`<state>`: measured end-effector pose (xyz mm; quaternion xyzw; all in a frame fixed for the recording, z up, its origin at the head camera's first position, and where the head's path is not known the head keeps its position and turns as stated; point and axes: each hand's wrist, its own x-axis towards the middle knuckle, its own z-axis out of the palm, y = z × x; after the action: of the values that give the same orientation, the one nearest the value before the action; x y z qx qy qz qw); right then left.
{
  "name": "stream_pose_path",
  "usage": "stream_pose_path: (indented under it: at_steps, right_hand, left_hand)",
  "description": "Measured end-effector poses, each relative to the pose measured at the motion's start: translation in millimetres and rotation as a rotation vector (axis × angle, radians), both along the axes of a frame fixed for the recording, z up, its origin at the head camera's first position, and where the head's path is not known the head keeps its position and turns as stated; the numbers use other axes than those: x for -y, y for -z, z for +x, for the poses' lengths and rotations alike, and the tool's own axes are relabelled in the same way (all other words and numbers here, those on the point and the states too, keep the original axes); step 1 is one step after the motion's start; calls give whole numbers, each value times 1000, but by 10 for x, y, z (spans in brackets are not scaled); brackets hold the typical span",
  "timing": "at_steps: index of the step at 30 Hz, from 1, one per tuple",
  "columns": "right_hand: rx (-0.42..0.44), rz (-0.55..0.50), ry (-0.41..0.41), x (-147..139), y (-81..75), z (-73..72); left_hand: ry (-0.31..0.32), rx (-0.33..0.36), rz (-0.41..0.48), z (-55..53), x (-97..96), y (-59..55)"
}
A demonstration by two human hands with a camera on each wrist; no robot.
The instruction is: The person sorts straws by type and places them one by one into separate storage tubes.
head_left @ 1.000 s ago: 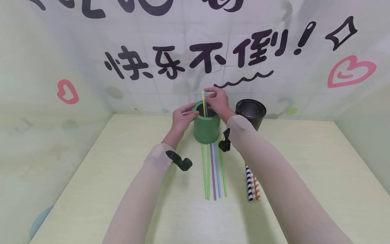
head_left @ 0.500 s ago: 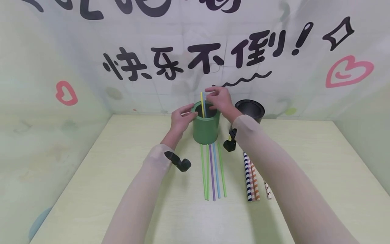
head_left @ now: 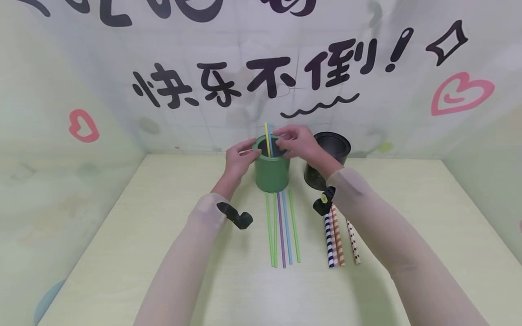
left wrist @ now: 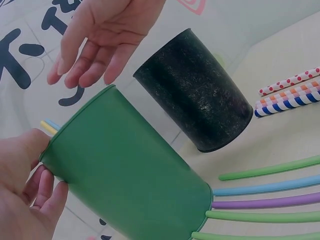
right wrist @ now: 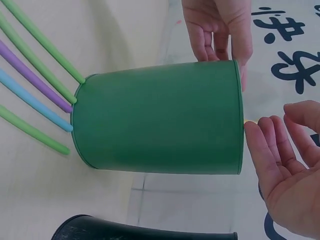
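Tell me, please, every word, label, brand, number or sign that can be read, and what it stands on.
"快乐不倒!", in black on the pale backdrop.
Characters above it: cut off by the head picture's top edge, not fully readable.
Green container and black container: no lettering seen.

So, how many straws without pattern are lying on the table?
5. All lie before the green bucket; from left in the head view: first green straw, second green straw, purple straw, blue straw, third green straw. Others may be hidden.
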<state>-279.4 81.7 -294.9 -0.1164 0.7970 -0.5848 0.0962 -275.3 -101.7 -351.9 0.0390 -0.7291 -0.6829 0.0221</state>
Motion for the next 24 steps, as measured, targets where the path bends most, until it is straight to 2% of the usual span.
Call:
stream_pose_path:
  at_steps: [5, 13, 24]
  right_hand:
    - [-9, -4, -17, -80, 80, 114]
    - [77, 16, -100, -202, 357, 251]
    - [189, 34, -20, -274, 829, 323]
  left_hand:
    - [-2, 2, 0, 2, -2, -5]
    - [1, -6, 18, 6, 0, -5]
    - [-3, 9, 25, -22, 0, 9]
